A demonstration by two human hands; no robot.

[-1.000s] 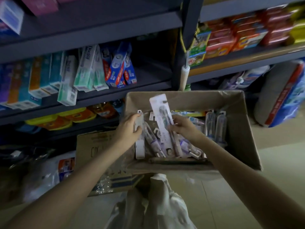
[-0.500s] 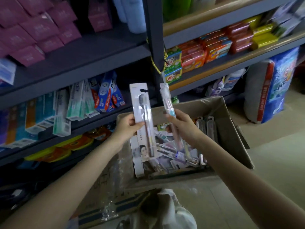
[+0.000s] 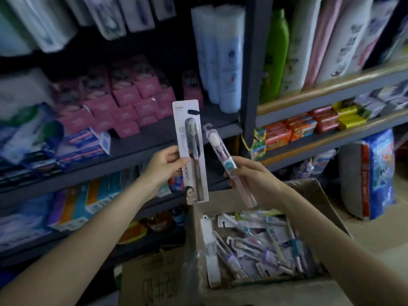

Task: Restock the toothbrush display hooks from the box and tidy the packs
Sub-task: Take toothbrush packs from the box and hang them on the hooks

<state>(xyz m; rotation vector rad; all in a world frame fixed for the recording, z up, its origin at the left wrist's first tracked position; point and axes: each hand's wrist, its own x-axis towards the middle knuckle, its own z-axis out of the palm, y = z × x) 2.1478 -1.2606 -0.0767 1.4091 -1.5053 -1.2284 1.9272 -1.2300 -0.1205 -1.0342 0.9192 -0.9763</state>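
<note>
My left hand (image 3: 164,166) pinches a flat carded toothbrush pack (image 3: 191,151) by its left edge, thumb on the front, and holds it upright above the box. My right hand (image 3: 254,177) is curled round the lower part of a slim tube-style toothbrush pack (image 3: 227,164), which tilts with its hanger tab up and to the left, just beside the carded pack but not touching it. Both packs are clear of the cardboard box (image 3: 320,195), which sits below and in front of me with a loose heap of further toothbrush packs (image 3: 254,244) lying at mixed angles inside. I judge the step in hand to be the carry from box to display: 2 packs are picked and raised, neither is hung. The hooks themselves I cannot make out; hanging packs (image 3: 114,18) show at the top left, blurred. The next move calls for lining each hanger hole up with a hook, 1 pack at a time, card face outward. Around me stand dark metal shelves (image 3: 249,62) carrying pink boxes (image 3: 132,100), pale bottles (image 3: 220,62), toothpaste cartons (image 3: 88,199) and soap bars (image 3: 309,127); a large sack (image 3: 371,173) rests on the pale floor (image 3: 375,239) to the right.
</note>
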